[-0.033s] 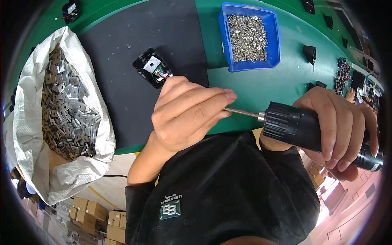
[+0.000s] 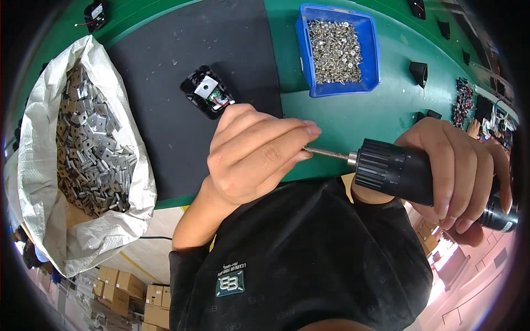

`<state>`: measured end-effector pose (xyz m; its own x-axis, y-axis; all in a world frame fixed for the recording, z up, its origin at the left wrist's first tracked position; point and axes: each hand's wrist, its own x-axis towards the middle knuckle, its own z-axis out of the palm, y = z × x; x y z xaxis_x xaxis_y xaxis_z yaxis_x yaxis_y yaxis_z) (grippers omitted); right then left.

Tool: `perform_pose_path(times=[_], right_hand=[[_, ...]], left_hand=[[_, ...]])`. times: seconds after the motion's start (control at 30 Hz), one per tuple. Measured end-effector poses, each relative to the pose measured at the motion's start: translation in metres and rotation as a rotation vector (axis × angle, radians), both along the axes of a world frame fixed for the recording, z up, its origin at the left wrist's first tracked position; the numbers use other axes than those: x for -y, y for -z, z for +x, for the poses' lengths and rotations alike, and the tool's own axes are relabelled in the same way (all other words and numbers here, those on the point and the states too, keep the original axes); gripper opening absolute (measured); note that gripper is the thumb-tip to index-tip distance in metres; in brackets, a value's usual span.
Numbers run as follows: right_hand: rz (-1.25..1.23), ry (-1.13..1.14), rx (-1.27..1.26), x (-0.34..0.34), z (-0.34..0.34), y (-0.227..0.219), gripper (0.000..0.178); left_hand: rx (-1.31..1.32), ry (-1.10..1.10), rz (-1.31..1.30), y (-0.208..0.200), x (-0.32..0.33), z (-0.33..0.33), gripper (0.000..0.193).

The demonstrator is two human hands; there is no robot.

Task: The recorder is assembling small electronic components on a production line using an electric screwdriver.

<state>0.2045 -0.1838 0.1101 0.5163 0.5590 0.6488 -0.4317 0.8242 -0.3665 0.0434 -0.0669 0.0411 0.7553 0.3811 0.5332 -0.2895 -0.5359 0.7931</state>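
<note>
My right hand (image 2: 455,171) is wrapped round a black electric screwdriver (image 2: 393,170) with a ribbed collar, held almost level. Its steel bit (image 2: 330,153) points left, the tip reaching the fingertips of my left hand (image 2: 259,151). Those fingers are closed in a pinch; whatever lies between them, if anything, is hidden. Just beyond my left knuckles, a black plastic housing (image 2: 193,91) rests open side up on the dark mat (image 2: 160,132). Inside it are a silvery square plate with a hole (image 2: 206,87), a small green circuit board and thin wires.
At the far middle stands a blue bin (image 2: 371,55) of loose screws (image 2: 334,52). A white woven sack (image 2: 36,182) full of bent metal plates (image 2: 94,149) occupies the left. More black housings (image 2: 418,73) are scattered on the green table (image 2: 386,113). Cardboard boxes (image 2: 130,284) are stacked at lower left.
</note>
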Motion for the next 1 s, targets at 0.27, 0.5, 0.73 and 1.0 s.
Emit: perform_pose_path(times=[0.27,0.5,0.73,1.0], right_hand=[[0.030,-0.006,0.029,-0.013,-0.006,0.004,0.041],[0.063,-0.022,0.049,0.059,0.052,-0.017,0.044],[0.102,-0.028,0.076,-0.001,0.014,0.003,0.046],[0.135,-0.029,0.118,-0.042,-0.005,0.016,0.049]], left_hand=[[0.017,0.012,0.060,0.002,-0.003,-0.005,0.021],[0.101,0.033,-0.107,0.009,0.002,-0.016,0.024],[0.107,0.020,-0.127,0.013,0.000,-0.017,0.027],[0.088,-0.013,-0.013,0.011,-0.005,-0.020,0.030]])
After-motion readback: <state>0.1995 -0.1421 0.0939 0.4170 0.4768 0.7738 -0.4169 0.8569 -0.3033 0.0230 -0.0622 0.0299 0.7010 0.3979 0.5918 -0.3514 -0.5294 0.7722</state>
